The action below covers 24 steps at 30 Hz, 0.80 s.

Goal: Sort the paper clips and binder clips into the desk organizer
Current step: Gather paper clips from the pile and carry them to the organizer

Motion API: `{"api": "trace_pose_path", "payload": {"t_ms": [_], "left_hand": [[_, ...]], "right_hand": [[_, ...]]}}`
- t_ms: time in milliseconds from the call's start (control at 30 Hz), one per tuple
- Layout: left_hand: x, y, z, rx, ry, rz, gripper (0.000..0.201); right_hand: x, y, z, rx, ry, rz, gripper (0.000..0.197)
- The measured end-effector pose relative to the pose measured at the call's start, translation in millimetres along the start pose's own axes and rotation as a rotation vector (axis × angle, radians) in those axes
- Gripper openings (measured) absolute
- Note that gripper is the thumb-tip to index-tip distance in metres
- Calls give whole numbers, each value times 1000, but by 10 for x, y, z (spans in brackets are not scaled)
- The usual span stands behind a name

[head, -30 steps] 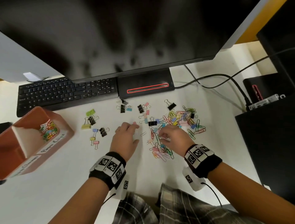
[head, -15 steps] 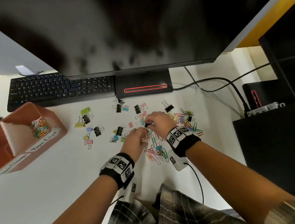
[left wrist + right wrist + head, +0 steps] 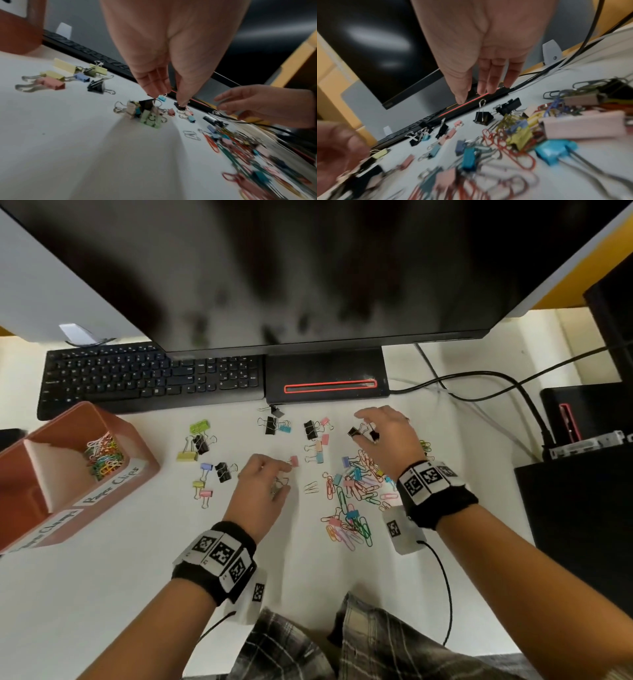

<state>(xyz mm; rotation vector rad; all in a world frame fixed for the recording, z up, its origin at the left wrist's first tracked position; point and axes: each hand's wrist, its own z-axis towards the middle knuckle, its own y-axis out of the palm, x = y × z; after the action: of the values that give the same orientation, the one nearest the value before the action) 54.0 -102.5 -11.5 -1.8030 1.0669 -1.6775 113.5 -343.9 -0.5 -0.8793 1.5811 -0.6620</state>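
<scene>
My left hand (image 3: 282,479) is near the desk's middle, its fingertips (image 3: 154,89) pinching the wire handles of a small bunch of binder clips (image 3: 147,115) that touches the desk. My right hand (image 3: 364,428) hovers with straight, spread fingers (image 3: 489,81) just above a black binder clip (image 3: 482,117) near the monitor base, not touching it. A mixed heap of coloured paper clips (image 3: 356,491) and small binder clips lies below the right wrist. The terracotta desk organizer (image 3: 137,446) stands at the left, with paper clips (image 3: 102,457) in its far compartment.
Loose binder clips (image 3: 202,446) lie between the organizer and my left hand, and more (image 3: 310,429) lie before the monitor base (image 3: 325,378). A black keyboard (image 3: 147,378) runs along the back. Cables (image 3: 479,378) and black boxes crowd the right side.
My right hand has left the left hand and moved right and away, toward the black clips by the monitor base. The left hand stays put with its bunch of binder clips.
</scene>
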Motion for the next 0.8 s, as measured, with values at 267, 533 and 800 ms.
{"api": "trace_pose_path", "payload": {"t_ms": [267,533,800], "left_hand": [[193,431,-233,-318,64,128,82],[282,625,-180,-273,108,174,60],[173,628,-128,-209,123,34,14]], "right_hand": [[132,200,-836,-426,-171,-143,40],[310,401,-1141,-329,-64,-99,59],[331,343,-849,-287,-26,19,19]]}}
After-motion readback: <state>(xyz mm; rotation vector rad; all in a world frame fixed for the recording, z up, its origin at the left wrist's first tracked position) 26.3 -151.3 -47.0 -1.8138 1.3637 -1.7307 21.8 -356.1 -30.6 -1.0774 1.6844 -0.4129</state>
